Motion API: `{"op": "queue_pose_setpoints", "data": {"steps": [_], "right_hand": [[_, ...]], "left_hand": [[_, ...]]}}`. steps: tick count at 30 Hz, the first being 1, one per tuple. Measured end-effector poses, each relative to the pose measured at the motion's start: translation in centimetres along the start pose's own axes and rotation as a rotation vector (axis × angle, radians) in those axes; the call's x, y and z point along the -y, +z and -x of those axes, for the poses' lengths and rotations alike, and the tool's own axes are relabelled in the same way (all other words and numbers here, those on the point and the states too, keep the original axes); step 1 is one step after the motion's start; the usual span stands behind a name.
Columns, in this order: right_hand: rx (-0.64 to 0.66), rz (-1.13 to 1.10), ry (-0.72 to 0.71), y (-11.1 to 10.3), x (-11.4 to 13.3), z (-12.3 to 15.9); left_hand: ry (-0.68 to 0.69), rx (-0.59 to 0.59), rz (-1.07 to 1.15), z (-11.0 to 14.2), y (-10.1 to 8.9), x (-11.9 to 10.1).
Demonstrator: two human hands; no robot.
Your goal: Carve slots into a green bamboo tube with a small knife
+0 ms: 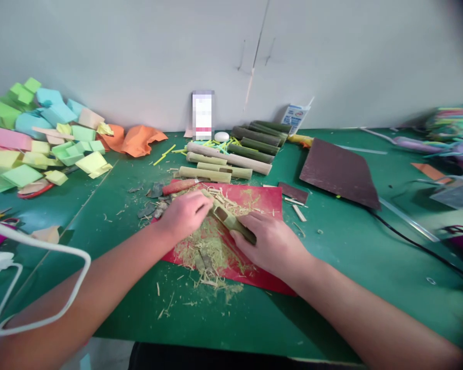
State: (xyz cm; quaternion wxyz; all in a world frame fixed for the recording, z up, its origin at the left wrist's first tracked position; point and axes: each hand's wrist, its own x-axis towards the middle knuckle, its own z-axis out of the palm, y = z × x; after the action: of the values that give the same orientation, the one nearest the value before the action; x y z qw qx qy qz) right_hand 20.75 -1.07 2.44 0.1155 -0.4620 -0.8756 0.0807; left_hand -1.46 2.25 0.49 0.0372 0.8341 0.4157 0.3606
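A pale green bamboo tube (228, 220) with a long opening cut in its side lies slanted over a red sheet (268, 198). My right hand (272, 241) is wrapped round its near end. At the far end, the fingers of my left hand (187, 213) are closed on the tube; anything else under them is hidden. Shavings and fine dust (200, 252) cover much of the red sheet. Just beyond my left hand lies a red-handled tool (179, 186), its working end partly lost among shavings. Dark scraps (148, 209) are scattered to its left.
Several bamboo pieces (208, 174) lie behind the sheet, with darker green tubes (258, 144) farther back. A phone (203, 115) leans on the wall. Folded coloured paper (27, 144) is heaped at left; a brown sheet (339, 169) lies right. A white cable (71, 246) crosses my left forearm.
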Motion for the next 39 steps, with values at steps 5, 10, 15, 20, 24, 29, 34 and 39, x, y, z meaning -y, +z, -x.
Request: {"op": "queue_pose_setpoints", "data": {"steps": [5, 10, 15, 20, 24, 29, 34, 39], "right_hand": [[0.001, 0.001, 0.041, 0.0, 0.34, 0.14], [0.03, 0.002, 0.049, -0.17, 0.53, 0.26], [0.035, 0.003, 0.069, -0.31, 0.66, 0.25], [0.029, 0.001, 0.072, -0.24, 0.69, 0.26], [0.043, 0.007, 0.07, -0.22, 0.75, 0.27], [0.049, 0.009, 0.076, -0.34, 0.82, 0.33], [0.061, 0.005, 0.081, -0.34, 0.69, 0.45], [0.054, 0.002, 0.09, -0.36, 0.71, 0.42]], "left_hand": [[-0.023, -0.047, -0.034, 0.11, -0.02, -0.02], [-0.002, 0.052, 0.006, 0.13, 0.2, -0.13], [-0.025, -0.007, -0.03, 0.16, 0.19, -0.27], [-0.009, -0.005, -0.006, 0.14, 0.1, -0.4], [-0.004, 0.037, -0.017, 0.12, 0.04, -0.39], [-0.035, -0.04, -0.042, 0.07, -0.14, -0.04], [-0.016, 0.034, -0.011, 0.1, 0.14, -0.28], [0.002, 0.033, -0.013, 0.19, 0.31, -0.42]]}}
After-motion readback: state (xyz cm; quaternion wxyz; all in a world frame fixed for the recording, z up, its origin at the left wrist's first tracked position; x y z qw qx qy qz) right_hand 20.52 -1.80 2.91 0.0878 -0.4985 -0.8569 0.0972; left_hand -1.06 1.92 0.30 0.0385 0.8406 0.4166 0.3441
